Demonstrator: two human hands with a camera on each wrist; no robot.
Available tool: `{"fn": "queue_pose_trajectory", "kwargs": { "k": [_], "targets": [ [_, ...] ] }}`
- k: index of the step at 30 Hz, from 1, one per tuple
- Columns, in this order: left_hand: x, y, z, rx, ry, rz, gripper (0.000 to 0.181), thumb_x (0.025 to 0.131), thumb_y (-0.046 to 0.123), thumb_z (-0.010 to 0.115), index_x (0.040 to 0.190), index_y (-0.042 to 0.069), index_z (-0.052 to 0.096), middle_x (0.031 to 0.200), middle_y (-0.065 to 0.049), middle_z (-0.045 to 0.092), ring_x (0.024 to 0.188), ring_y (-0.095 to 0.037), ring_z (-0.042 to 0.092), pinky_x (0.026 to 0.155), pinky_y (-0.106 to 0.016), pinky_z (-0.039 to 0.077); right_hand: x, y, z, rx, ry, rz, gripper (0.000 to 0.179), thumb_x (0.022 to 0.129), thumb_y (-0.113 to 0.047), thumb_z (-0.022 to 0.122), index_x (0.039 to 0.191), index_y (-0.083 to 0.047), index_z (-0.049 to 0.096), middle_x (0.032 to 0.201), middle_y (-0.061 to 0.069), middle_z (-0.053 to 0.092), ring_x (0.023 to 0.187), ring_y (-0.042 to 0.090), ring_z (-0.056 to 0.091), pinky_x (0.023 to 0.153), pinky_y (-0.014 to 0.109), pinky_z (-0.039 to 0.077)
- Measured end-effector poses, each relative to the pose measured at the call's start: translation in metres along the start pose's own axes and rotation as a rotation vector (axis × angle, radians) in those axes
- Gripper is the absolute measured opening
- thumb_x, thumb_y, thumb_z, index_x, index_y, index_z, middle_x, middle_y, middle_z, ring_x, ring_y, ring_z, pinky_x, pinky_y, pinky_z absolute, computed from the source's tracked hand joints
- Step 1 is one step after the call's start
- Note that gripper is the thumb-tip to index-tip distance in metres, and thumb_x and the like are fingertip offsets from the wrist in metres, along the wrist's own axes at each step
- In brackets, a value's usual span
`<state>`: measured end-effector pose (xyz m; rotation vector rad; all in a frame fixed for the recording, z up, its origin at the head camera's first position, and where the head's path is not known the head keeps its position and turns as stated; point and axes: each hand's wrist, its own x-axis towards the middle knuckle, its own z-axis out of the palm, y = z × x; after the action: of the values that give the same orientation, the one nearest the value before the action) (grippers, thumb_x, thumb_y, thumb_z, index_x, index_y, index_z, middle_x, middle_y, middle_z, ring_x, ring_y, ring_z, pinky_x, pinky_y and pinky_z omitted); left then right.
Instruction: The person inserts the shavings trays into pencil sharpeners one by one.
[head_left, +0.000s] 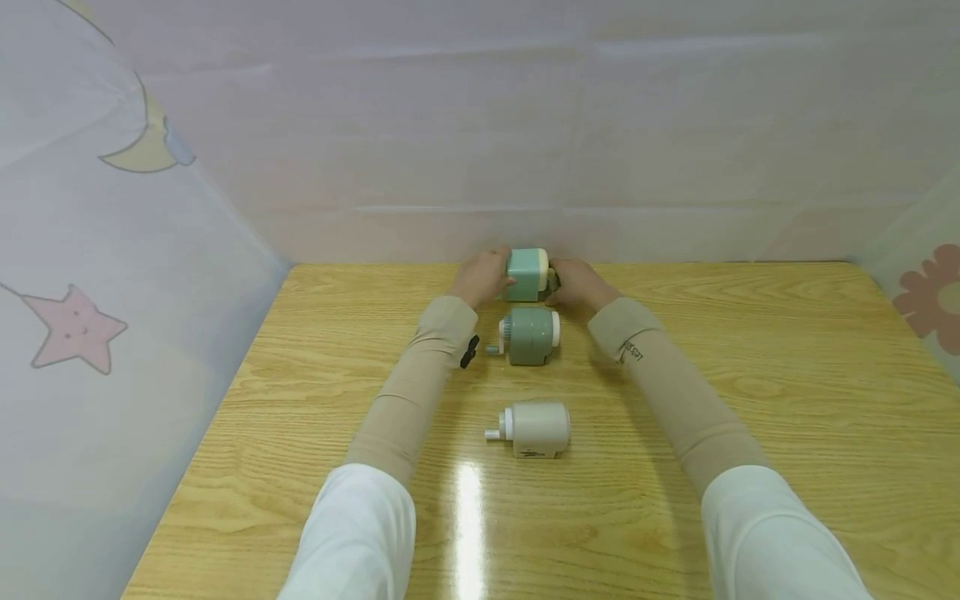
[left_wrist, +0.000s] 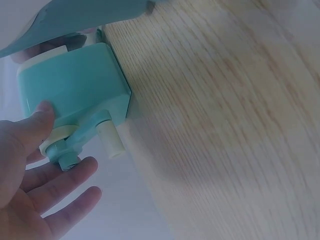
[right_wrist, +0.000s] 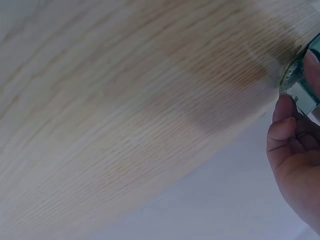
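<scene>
A teal crank pencil sharpener (head_left: pixel 525 275) with a cream end stands at the back of the table, near the wall. My left hand (head_left: pixel 483 277) holds its crank end; in the left wrist view the thumb (left_wrist: pixel 44 112) lies on the teal body and the fingers spread behind the crank (left_wrist: pixel 65 152). At the opposite end, my right hand (head_left: pixel 581 283) pinches a dark, see-through shavings drawer (head_left: pixel 552 282) between thumb and fingers. The right wrist view catches only part of this drawer (right_wrist: pixel 295 75) at its edge.
A grey-green sharpener (head_left: pixel 531 337) stands just in front of the teal one, between my forearms. Closer to me is a beige sharpener (head_left: pixel 542 427), its crank also pointing left. A wood-grain table (head_left: pixel 300 400) meets a pale wall (head_left: pixel 480 167) at the back.
</scene>
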<state>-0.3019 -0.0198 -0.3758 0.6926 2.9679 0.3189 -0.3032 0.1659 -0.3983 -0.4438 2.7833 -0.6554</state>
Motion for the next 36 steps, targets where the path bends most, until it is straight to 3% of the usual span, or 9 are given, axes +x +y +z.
{"fn": "queue_pose_trajectory", "kwargs": {
  "k": [36],
  "targets": [
    [-0.001, 0.002, -0.0016, 0.007, 0.007, 0.017, 0.039, 0.089, 0.03, 0.059, 0.117, 0.005, 0.048, 0.1, -0.008, 0.061, 0.087, -0.018, 0.057, 0.073, -0.029, 0.048, 0.0037, 0.0002, -0.0014, 0.023, 0.039, 0.0, 0.066, 0.069, -0.009, 0.08, 0.122, 0.009, 0.046, 0.114, 0.026, 0.054, 0.105, 0.038, 0.051, 0.091, 0.046, 0.042]
  ]
}}
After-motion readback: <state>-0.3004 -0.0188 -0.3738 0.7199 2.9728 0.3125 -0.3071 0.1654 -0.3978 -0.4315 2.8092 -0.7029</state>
